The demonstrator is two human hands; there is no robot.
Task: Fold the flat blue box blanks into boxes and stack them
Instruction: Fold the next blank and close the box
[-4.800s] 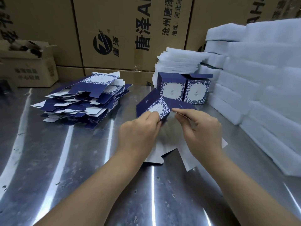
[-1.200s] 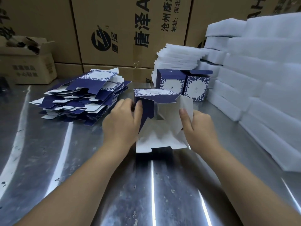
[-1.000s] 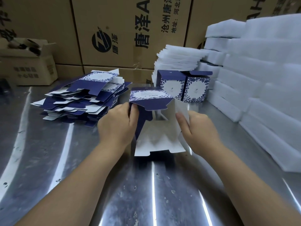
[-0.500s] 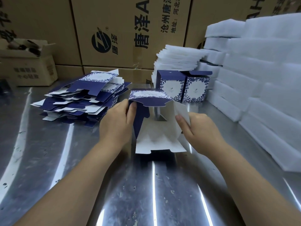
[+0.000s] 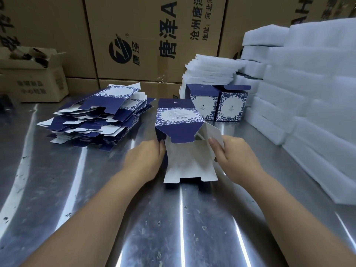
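My left hand (image 5: 146,162) grips the left wall of the half-formed box (image 5: 179,122), which rests on the worktop (image 5: 96,209) just in front of the two finished boxes (image 5: 215,103). My right hand (image 5: 233,158) pinches its white side flap, and I'd fold that in squarely on its crease before tucking the blue one. The tips of my left fingers are hidden behind the wall, and the box's far end is out of sight.

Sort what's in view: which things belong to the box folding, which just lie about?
Job: half-folded box in left hand and right hand; pile of flat blanks; two finished boxes.
Lying about: white foam stacks; brown cartons; small open carton.
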